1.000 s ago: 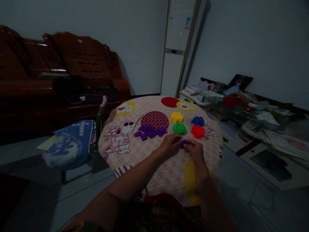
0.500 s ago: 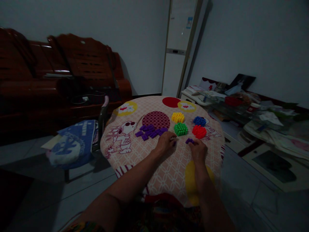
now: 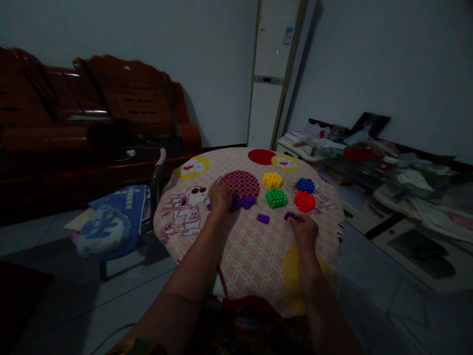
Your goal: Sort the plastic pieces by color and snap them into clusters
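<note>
On a round table under a cartoon-print cloth (image 3: 258,256), my left hand (image 3: 219,196) rests curled over a heap of purple blocks (image 3: 242,201) beside a dark red pegboard disc (image 3: 242,183); what its fingers hold is hidden. My right hand (image 3: 304,229) lies fingers-down on the cloth, its fingertips pinching a small purple block cluster (image 3: 290,215). One loose purple block (image 3: 263,218) lies between my hands. Beyond them sit yellow (image 3: 272,179), green (image 3: 276,197), blue (image 3: 305,185) and red (image 3: 304,201) block clusters.
A chair with a blue towel (image 3: 111,222) stands at the table's left. A dark wooden sofa (image 3: 92,128) lines the back wall, with a tall white air conditioner (image 3: 271,74) in the corner. A low table (image 3: 388,192) piled with clutter runs along the right.
My left hand let go of a purple block near the middle, leaving it on the cloth, and moved left and away to the purple heap. My right hand stayed at its small purple cluster.
</note>
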Tool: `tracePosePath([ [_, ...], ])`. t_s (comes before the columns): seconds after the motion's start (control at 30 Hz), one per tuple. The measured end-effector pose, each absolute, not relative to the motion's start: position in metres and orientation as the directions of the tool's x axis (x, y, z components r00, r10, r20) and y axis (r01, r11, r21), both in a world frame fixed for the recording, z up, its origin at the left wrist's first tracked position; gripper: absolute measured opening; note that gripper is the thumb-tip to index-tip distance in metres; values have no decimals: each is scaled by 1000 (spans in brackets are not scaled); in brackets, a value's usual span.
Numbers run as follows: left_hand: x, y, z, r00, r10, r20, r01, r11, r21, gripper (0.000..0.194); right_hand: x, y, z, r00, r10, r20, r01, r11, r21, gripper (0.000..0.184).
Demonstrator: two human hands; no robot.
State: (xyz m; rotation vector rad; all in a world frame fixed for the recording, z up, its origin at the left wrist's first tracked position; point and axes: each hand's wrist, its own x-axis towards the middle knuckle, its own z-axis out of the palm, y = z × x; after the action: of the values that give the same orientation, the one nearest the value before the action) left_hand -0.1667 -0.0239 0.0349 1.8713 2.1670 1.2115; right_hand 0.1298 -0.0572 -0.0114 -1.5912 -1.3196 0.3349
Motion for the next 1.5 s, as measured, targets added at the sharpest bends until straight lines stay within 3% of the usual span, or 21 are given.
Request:
tracePosePath([
  [0.17,-177,-21,33,-293,883,367,846,61,529,27,129,-59,-10,354,867,350,573,94,-814,20],
  [0.27,-176,-20,33,-337,857,390,780,23,625,30,129,-59,-11,355,868,346,566,96,-819,21],
  [0.5,-154,-19,24,-152,941,303,401,-222,889,30,130,-56,-15,373,865,335,545,87,-834,21],
  [0.77,-137,-20,15,-56,966,251,28,-249,968,21,130,-57,-15,347,871,346,526,125,-841,25],
  [1.03,-130,-29,21,-118,978,173,-189,-194,963,34,131,-57,-18,342,865,367,531,145,-835,27],
  [1.27,-129,-29,21,-73,979,193,-127,-201,971,28,130,-58,-15,357,866,351,474,155,-867,33],
  [1.5,-83,-41,14,171,930,325,219,-357,908,15,129,-67,-4,413,851,325,512,79,-856,49],
])
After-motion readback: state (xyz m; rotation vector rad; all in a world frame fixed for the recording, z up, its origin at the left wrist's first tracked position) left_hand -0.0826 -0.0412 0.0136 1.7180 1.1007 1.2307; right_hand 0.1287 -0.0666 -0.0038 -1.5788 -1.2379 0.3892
